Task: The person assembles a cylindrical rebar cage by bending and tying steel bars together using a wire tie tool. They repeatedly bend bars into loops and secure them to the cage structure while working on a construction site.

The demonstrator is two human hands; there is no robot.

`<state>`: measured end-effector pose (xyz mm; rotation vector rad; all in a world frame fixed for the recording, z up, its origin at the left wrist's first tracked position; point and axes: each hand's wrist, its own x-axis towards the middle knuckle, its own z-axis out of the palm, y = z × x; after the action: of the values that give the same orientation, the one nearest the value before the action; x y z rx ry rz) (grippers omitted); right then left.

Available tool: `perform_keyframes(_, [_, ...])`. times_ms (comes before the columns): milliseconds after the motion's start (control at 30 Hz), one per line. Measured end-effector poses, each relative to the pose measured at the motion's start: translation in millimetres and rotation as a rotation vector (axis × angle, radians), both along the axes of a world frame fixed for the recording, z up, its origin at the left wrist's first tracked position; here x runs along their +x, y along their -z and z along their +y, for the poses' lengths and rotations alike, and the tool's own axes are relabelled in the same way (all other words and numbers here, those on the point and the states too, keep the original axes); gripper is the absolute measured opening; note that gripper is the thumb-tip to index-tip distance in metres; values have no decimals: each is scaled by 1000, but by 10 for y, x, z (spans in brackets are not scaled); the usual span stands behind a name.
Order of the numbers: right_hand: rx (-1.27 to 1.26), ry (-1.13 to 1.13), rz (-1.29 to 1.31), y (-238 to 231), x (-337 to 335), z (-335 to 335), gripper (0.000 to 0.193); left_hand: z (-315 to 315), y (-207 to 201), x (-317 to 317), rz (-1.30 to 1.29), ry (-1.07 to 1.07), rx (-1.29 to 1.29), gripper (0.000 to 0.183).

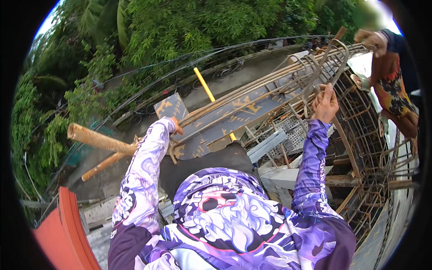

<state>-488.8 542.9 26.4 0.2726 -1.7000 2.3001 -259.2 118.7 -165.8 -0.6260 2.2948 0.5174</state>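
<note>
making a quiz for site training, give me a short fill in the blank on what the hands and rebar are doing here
1. Both the left hand and the right hand grip a long bundle of rusty ____.
2. The person's sleeves are patterned mainly in ____.
3. A slim ____ pole slants behind the bundle.
4. At the bundle's far end, a second person's hand is at the picture's upper ____.

Missing words: rebar; purple; yellow; right

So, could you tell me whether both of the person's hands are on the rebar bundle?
Yes, the left hand grips the rebar bundle at its lower end, and the right hand holds it higher up.
</note>
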Motion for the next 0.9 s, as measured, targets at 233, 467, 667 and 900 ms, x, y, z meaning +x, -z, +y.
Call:
perform_keyframes(233, [64,-536,-144,445,1173,-257,33,74,-27,126,1,24,-90,84])
perform_keyframes(467, [-35,-967,-68,495,1833,-970,34,176,-365,440,453,-66,43,99])
perform_keyframes(667, [128,-1065,377,660,2346,-1562,23,1130,-1377,1619,1168,-770,1639,77])
perform_keyframes(900, [466,-1549,650,1040,2496,-1817,22,1567,-1779,2025,1700,-1263,1559,44])
